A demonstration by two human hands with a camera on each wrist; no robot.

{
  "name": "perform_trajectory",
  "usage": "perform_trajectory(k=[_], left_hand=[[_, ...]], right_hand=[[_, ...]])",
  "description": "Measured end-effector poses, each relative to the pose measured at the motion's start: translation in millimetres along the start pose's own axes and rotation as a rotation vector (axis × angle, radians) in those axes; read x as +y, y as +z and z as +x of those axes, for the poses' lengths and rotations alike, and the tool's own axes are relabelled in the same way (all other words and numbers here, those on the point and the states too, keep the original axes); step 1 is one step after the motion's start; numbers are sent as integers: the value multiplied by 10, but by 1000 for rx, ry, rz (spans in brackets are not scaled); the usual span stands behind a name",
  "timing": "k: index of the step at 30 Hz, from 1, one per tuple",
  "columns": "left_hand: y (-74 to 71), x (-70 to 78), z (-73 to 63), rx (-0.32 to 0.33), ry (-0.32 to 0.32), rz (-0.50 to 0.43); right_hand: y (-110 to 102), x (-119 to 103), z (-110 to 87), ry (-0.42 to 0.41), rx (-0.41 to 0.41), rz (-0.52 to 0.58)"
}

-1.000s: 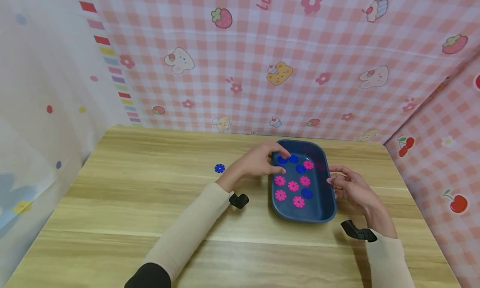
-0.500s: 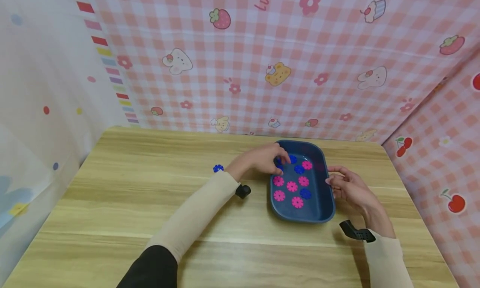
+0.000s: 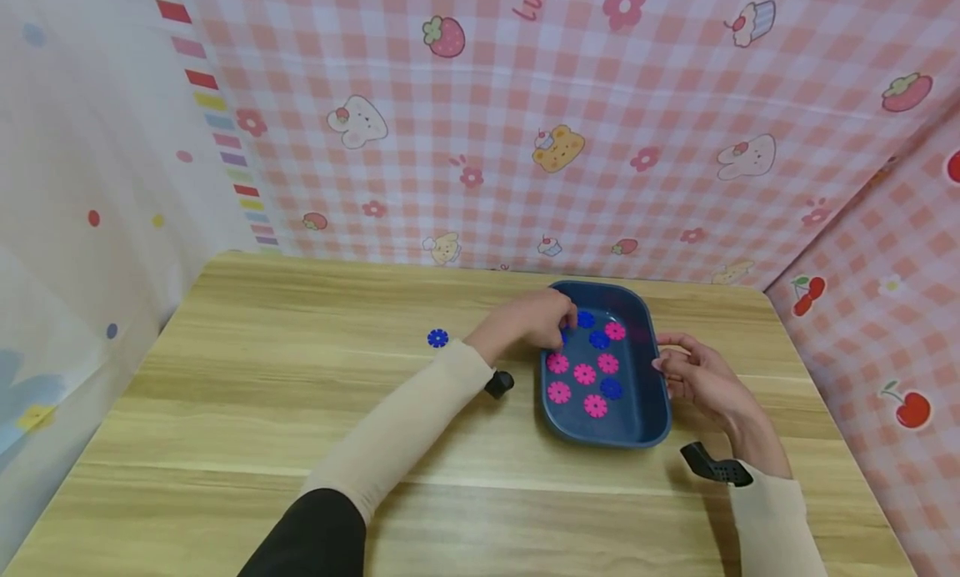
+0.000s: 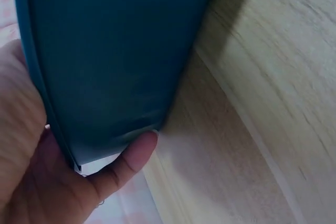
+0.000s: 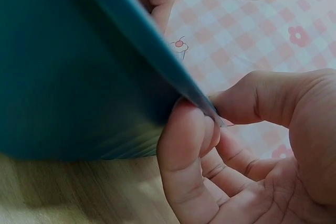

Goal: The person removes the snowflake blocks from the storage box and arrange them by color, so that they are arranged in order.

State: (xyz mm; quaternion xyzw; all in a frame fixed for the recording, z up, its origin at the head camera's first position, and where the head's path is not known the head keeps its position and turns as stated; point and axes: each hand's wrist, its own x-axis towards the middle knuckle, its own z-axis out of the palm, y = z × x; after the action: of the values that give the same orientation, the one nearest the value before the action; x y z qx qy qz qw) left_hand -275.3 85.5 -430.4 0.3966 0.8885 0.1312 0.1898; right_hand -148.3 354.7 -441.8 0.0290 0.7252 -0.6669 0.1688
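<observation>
My left hand (image 3: 528, 318) reaches over the left rim of a dark blue tray (image 3: 643, 410). Its thumb and fingertips close together inside, around a blue notched disc (image 3: 564, 338) that they mostly cover. In the left wrist view, one finger (image 4: 139, 153) of this hand lies along the tray's outer wall (image 4: 105, 66). On the opposite side, my right hand (image 3: 708, 381) pinches the tray's right rim; in the right wrist view the thumb (image 5: 239, 100) and curled fingers meet across that edge. Several pink discs (image 3: 585, 373) and blue discs (image 3: 599, 339) lie flat in the tray.
One blue disc (image 3: 438, 338) lies on the wooden table (image 3: 262, 410), left of the tray. A checked pink cloth (image 3: 487, 127) hangs behind the table, close to the tray's far end. A white curtain (image 3: 97, 293) borders the left side.
My left hand has moved slightly right, its thumb and fingers drawing together over the blue disc at the tray's left side. The right hand and tray stay where they were.
</observation>
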Motion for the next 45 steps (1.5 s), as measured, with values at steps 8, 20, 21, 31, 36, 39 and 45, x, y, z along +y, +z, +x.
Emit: perform_trajectory(k=[8, 20, 21, 31, 36, 39, 45], left_hand=[[13, 48, 3, 5, -58, -32], [5, 139, 20, 15, -129, -20], [7, 142, 23, 15, -133, -15], [42, 153, 39, 36, -154, 25], [44, 160, 34, 31, -147, 34], [40, 158, 25, 33, -132, 24], [41, 95, 14, 61, -64, -36]], right_hand=[[-1, -5, 3, -15, -13, -4], [1, 7, -8, -28, -28, 5], [1, 8, -8, -30, -30, 6], [-2, 9, -15, -37, -29, -1], [-11, 12, -11, -31, -29, 2], [-11, 14, -6, -29, -24, -1], [-2, 10, 2, -20, -17, -11]])
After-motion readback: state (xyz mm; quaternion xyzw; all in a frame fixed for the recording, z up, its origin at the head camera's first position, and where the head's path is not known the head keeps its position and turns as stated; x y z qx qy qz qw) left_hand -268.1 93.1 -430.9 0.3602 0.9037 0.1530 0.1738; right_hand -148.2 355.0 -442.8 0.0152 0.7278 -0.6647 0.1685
